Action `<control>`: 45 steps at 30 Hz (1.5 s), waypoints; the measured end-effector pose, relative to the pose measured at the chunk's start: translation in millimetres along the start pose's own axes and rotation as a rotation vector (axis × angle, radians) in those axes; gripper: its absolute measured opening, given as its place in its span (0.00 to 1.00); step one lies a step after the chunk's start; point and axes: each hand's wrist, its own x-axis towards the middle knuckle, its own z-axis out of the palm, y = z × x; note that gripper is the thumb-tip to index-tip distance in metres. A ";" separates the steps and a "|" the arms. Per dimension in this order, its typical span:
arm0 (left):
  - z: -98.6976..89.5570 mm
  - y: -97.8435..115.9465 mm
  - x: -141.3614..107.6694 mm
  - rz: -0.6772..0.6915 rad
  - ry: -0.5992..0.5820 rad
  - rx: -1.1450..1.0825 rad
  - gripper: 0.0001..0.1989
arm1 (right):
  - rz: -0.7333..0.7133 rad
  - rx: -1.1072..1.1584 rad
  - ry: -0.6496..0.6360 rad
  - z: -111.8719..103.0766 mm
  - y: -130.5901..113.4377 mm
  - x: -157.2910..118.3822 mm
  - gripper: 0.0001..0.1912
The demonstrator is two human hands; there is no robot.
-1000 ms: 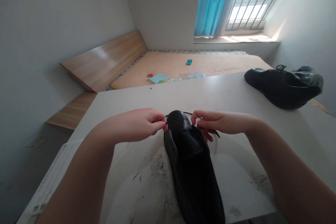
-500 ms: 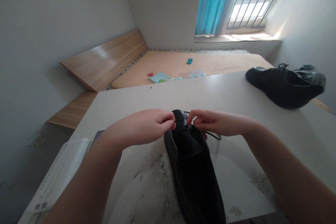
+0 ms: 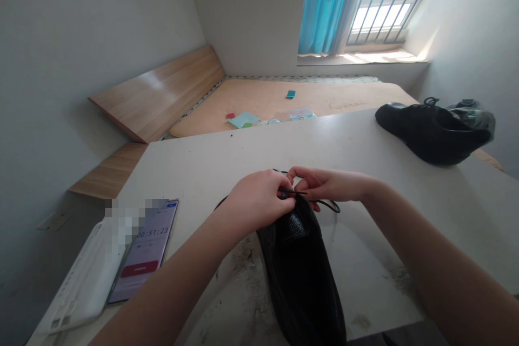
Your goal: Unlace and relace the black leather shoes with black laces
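Note:
A black leather shoe [image 3: 308,275] lies on the white table, its opening toward me and its toe hidden behind my hands. My left hand [image 3: 265,197] is over the lacing area, thumb and fingers pinching a thin black shoelace [image 3: 295,192] whose end points right. Close against it, my right hand [image 3: 324,184] is closed at the same spot, its fingertips bent over the lace by the shoe's tongue [image 3: 294,224]. A loop of lace [image 3: 334,207] sticks out below the right hand. What exactly the right fingertips grip is partly hidden.
A second black shoe [image 3: 430,132], its lace tied in a bow, stands at the table's right back. On the left lie a phone [image 3: 146,259] with a running timer and a white power strip [image 3: 81,286]. Behind the table is a bed [image 3: 251,94] with small packets.
My left hand has moved right across the shoe, bringing the lace end to my right hand. The phone, earlier mostly covered by my left arm, now shows. The right hand stays nearly in place.

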 end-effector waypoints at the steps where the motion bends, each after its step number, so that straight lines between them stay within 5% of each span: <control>1: 1.1 0.4 0.5 -0.006 0.009 0.005 0.12 | -0.005 0.015 -0.007 -0.7 2.3 1.1 0.22; 11: -2.6 1.6 0.1 -0.016 0.062 0.029 0.14 | -0.033 -0.048 0.126 -1.7 -8.1 -6.1 0.21; 16: -16.0 1.9 -5.0 -0.019 0.207 -0.064 0.12 | -0.195 -0.042 0.232 9.0 -22.2 -4.2 0.22; 22: -34.3 -6.3 -19.1 0.117 0.165 -0.188 0.16 | -0.336 0.108 0.432 22.8 -33.5 -3.0 0.22; 24: -44.8 -12.9 -25.8 0.071 0.122 -0.110 0.18 | -0.338 0.113 0.503 20.9 -36.9 -7.1 0.20; 29: -59.4 -23.3 -36.4 -0.197 -0.317 0.094 0.17 | -0.229 -0.104 0.618 26.6 -41.5 -4.9 0.17; 31: -57.1 -23.7 -35.9 -0.219 -0.398 0.151 0.15 | -0.164 -0.237 0.625 38.1 -42.0 2.6 0.14; 36: -48.7 -24.3 -30.7 -0.212 -0.403 0.229 0.13 | -0.051 -0.469 0.649 61.5 -43.7 14.4 0.10; 45: -38.7 -20.1 -22.6 -0.143 -0.388 0.243 0.16 | 0.037 -0.646 0.544 59.2 -44.7 12.4 0.13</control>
